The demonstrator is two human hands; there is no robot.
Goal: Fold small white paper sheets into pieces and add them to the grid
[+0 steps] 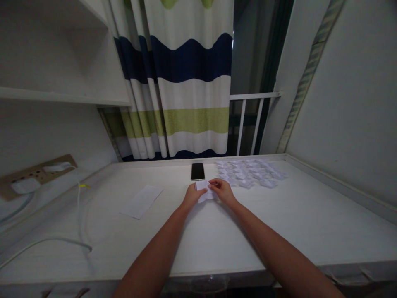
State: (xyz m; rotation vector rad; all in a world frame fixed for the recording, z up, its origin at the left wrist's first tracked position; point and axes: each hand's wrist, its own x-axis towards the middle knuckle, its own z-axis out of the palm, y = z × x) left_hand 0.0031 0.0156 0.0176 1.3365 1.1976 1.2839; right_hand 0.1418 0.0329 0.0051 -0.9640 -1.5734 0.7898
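1. Paper piece (201, 185) was held between both hands over the white table (217, 244), just in front of the phone (197, 171); whether the tabletop was touched could not be told.
2. Its left side was pinched by the left hand (191, 195), thumb laid across the face; its right side was grasped by the right hand (223, 191), thumb and fingers brought together.
3. Handling, as judged: very light, thin, flexible, easily creased or torn. Hold was judged best taken at opposite edges, with gentle pressure.
4. Counts: hands, 2; paper piece, 1; phone, 1; flat sheet (142, 202), 1 visible at left, layers beneath undetermined; folded white pieces (245, 183), more than 10, grouped in rows at right, exact total unreadable.
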